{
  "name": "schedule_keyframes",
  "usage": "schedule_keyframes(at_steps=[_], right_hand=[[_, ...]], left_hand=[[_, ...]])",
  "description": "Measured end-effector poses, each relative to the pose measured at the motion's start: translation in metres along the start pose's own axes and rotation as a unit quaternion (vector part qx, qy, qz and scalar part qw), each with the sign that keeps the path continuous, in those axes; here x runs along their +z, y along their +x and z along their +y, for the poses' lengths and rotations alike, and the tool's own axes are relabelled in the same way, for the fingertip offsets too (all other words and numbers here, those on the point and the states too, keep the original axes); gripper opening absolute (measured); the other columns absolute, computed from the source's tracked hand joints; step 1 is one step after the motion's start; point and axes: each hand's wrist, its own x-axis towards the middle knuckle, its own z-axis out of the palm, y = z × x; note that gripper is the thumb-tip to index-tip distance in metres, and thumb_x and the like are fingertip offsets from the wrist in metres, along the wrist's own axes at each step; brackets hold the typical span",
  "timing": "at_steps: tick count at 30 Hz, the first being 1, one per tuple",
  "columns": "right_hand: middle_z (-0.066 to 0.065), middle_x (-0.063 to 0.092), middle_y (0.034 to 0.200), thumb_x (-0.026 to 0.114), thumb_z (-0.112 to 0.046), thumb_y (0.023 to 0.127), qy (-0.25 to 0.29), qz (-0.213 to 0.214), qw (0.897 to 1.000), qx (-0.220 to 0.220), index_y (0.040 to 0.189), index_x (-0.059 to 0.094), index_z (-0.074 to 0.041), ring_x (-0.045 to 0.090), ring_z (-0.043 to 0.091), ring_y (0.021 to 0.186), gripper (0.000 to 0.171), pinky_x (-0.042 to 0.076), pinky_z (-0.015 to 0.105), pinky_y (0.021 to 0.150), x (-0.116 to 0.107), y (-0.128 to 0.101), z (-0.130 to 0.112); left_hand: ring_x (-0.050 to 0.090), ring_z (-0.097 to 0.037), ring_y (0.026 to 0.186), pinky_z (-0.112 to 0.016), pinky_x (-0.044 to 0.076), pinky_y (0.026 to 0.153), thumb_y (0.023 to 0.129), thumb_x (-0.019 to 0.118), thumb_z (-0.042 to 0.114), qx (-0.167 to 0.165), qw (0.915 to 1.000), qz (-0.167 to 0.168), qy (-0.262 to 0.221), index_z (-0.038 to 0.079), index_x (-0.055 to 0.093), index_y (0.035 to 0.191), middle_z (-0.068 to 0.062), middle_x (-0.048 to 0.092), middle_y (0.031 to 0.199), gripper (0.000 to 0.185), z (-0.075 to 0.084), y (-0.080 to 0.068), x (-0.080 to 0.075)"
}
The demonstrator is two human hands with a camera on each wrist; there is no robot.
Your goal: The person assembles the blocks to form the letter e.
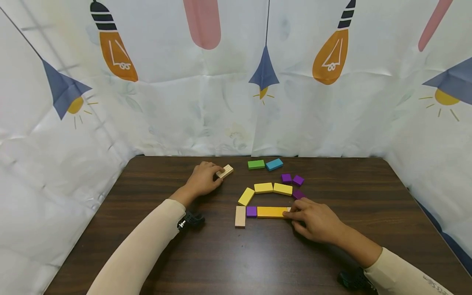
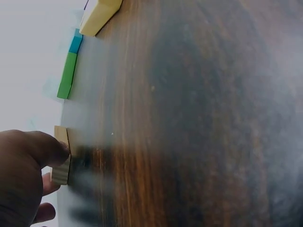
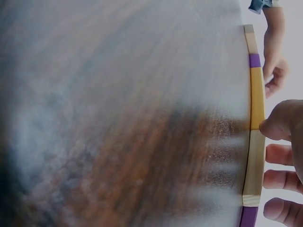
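Observation:
At the back left, my left hand [image 1: 203, 179] pinches a natural wooden block [image 1: 226, 171] between thumb and fingers. Closer to me, a row holds an upright-pointing wooden block [image 1: 240, 217], a purple block [image 1: 251, 212] and a long orange block [image 1: 271, 212]. Over the row's right end lies my right hand [image 1: 317, 220], its fingers spread. In the right wrist view, its thumb touches where the orange block meets another wooden block [image 3: 254, 165]; the other fingers point toward that block. From the head view, the hand hides most of this block.
Behind the row, several yellow blocks [image 1: 263, 188] form an arc, with a dark purple block [image 1: 298, 194] at its right end. Two purple blocks [image 1: 286, 178] sit farther back. Green [image 1: 256, 164] and blue [image 1: 274, 164] blocks lie near the table's far edge.

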Motion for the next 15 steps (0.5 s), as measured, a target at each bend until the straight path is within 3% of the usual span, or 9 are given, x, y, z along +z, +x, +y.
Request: schedule_keyframes(at_steps=[9, 15], right_hand=[[-0.011, 0.053, 0.094, 0.066, -0.026, 0.084, 0.001, -0.002, 1.000, 0.003, 0.115, 0.069, -0.027, 0.040, 0.004, 0.073, 0.032, 0.036, 0.018, 0.051, -0.0007, 0.0000, 0.0000], [-0.010, 0.054, 0.095, 0.066, -0.025, 0.084, 0.003, -0.003, 1.000, 0.004, 0.115, 0.069, -0.027, 0.041, 0.004, 0.073, 0.032, 0.037, 0.018, 0.051, -0.0005, 0.0000, -0.0008]], left_hand=[[0.046, -0.024, 0.104, -0.048, 0.031, 0.090, 0.084, 0.070, 0.030, 0.009, 1.0000, -0.002, -0.002, 0.021, 0.067, 0.111, 0.001, 0.060, 0.105, 0.029, 0.0004, -0.0016, -0.0018], [0.031, -0.028, 0.129, -0.055, 0.025, 0.099, 0.084, 0.068, 0.026, 0.013, 0.9998, -0.009, -0.015, 0.020, 0.063, 0.114, -0.006, 0.043, 0.138, 0.031, 0.0012, 0.0003, -0.0040]])
